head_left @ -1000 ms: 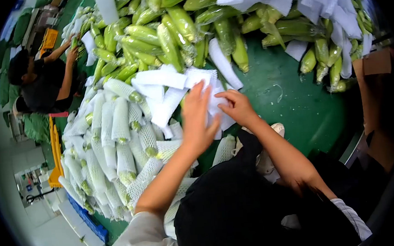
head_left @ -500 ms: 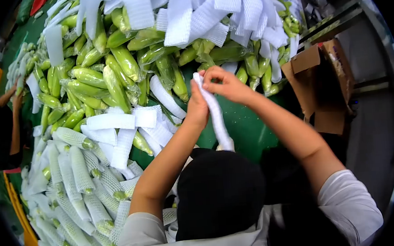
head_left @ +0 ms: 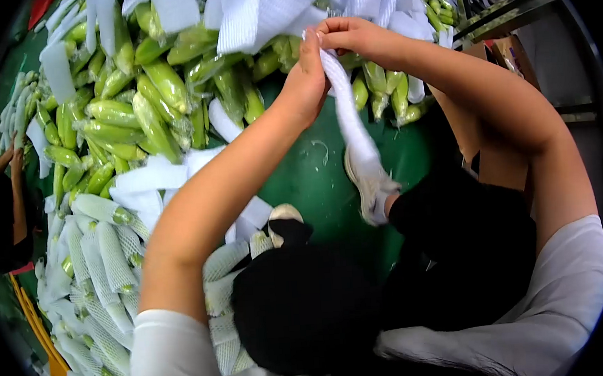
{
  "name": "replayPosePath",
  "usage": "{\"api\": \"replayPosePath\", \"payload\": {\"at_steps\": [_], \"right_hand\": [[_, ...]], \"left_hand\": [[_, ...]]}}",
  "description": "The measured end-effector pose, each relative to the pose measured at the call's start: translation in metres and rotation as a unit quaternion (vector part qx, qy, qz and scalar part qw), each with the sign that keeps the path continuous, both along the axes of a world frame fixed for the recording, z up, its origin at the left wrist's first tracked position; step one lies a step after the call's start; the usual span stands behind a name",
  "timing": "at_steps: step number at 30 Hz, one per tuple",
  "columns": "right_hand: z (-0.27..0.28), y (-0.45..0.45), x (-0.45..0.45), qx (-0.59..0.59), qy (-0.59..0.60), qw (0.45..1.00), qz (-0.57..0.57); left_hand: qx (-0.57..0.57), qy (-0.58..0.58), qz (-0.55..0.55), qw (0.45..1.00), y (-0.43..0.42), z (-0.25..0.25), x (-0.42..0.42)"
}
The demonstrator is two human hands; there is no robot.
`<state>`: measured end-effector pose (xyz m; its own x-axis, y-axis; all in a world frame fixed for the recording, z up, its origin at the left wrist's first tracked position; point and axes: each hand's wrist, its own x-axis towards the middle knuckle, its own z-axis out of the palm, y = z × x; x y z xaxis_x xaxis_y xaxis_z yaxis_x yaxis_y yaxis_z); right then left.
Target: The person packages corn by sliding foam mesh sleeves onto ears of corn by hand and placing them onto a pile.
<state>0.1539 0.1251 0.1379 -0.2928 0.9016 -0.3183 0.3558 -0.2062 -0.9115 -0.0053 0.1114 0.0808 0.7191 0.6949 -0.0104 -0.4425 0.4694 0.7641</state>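
A long white foam net sleeve hangs from my raised hands, narrow at the top and blurred lower down, in front of a pale shoe. My left hand is closed around its upper end, thumb pointing up. Beside it, my right hand pinches the same end with curled fingers. Just beyond both hands lie green ears of corn in clear film. Loose flat white foam sleeves are heaped over them.
At the lower left, corn ears in foam netting form a pile. A cardboard box stands to the right. The floor is green. Another person's hands show at the far left. My shoe rests below the sleeve.
Both hands have risen farther up in the view, still gripping the foam sleeve's end. The sleeve moved with them, and my legs and shoes now show more. The view has shifted slightly.
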Motion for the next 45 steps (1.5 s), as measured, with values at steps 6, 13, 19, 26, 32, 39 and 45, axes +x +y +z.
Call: {"api": "replayPosePath", "payload": {"at_steps": [6, 13, 19, 26, 32, 39, 45], "right_hand": [[0.009, -0.013, 0.03, 0.17, 0.108, 0.962, -0.186], [-0.078, -0.056, 0.227, -0.075, -0.673, 0.726, -0.125], [-0.149, -0.069, 0.323, 0.008, -0.786, 0.606, 0.123], [-0.103, -0.277, 0.282, -0.02, -0.702, 0.71, 0.045], [-0.043, -0.266, 0.211, 0.17, -0.356, 0.819, -0.416], [-0.121, -0.121, 0.053, -0.003, 0.141, 0.962, -0.235], [-0.04, -0.113, 0.022, -0.371, 0.31, 0.854, -0.193]], "left_hand": [[0.229, 0.207, 0.05, 0.95, 0.033, 0.03, 0.026], [0.017, 0.249, 0.023, 0.968, -0.017, -0.024, 0.073], [-0.091, 0.261, 0.02, 0.961, -0.052, -0.079, 0.081], [-0.305, 0.072, 0.046, 0.948, -0.092, -0.108, 0.068], [-0.38, -0.23, -0.095, 0.891, -0.125, -0.225, 0.081], [-0.204, -0.068, 0.059, 0.975, -0.087, -0.088, 0.05], [-0.324, -0.043, 0.212, 0.921, -0.057, -0.109, 0.012]]}}
